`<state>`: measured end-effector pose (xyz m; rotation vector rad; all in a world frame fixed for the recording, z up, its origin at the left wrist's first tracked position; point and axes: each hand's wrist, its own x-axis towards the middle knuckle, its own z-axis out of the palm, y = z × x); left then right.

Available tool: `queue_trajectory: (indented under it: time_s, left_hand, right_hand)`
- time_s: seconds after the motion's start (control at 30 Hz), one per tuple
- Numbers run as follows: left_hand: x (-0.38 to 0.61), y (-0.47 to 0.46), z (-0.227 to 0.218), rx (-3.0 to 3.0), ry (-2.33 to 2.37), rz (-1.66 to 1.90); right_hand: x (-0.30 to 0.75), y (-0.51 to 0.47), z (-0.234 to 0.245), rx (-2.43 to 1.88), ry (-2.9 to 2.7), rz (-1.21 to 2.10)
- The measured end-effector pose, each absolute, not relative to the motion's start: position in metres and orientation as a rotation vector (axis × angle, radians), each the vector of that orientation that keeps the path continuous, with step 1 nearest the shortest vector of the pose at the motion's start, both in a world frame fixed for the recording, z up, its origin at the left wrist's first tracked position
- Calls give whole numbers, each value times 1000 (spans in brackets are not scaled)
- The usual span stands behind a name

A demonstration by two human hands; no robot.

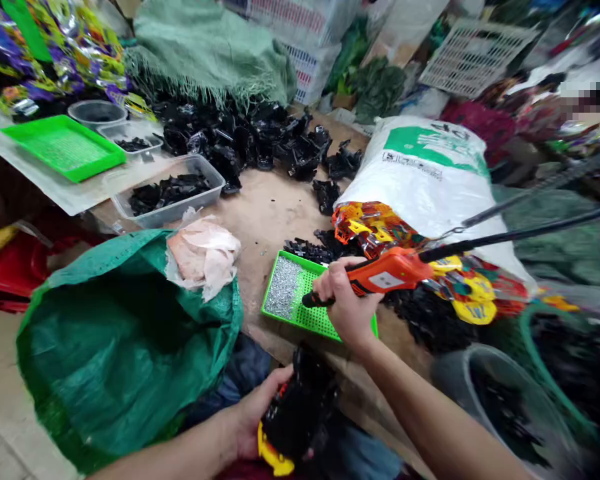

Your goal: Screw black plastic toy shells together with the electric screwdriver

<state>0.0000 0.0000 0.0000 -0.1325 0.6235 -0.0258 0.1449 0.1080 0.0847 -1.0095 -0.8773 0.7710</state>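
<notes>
A: Please tell me, what does each hand do?

B: The right hand [345,297] is closed firmly around an orange hand tool [393,272]. The left hand [260,413] is curled around a black bundle [300,407] and holds it, with a yellow plastic piece [271,453] at the lower end. I cannot see all the fingers of this hand, because the bundle covers some of them.

A: Where is the bundle from the right hand?

B: It lies at about 7 o'clock from the right hand, low and close to the body. Its long side runs from about 1 o'clock down to 7 o'clock. The left hand is touching it, so this hand is the nearer one. The right hand is near, but apart from it.

A: And where does the tool point?

B: Its black tip [311,301] points to about 9 o'clock, away from the bundle. The tip is above a green plastic tray [300,320], and small silver pieces [283,287] lie on the tray at the left side.

A: What is around them?

B: A green woven sack [120,347] stands open at about 9 o'clock from the bundle. A white sack [420,173] lies at about 1 o'clock from the right hand. A big pile of black scraps [240,140] lies farther away, at about 11 o'clock.
</notes>
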Motion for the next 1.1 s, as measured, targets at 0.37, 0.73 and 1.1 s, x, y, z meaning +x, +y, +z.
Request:
queue_trajectory:
  time_s: [0.37,0.73,1.1]
  left_hand:
    - [-3,-6,-13,-150,518,35]
    - [-3,-5,-11,-144,536,43]
    - [-2,1,8,-138,530,42]
  right_hand:
    - [143,108,87,-1003,-918,760]
    - [152,93,114,-954,-953,715]
    - [147,9,132,-915,-1136,855]
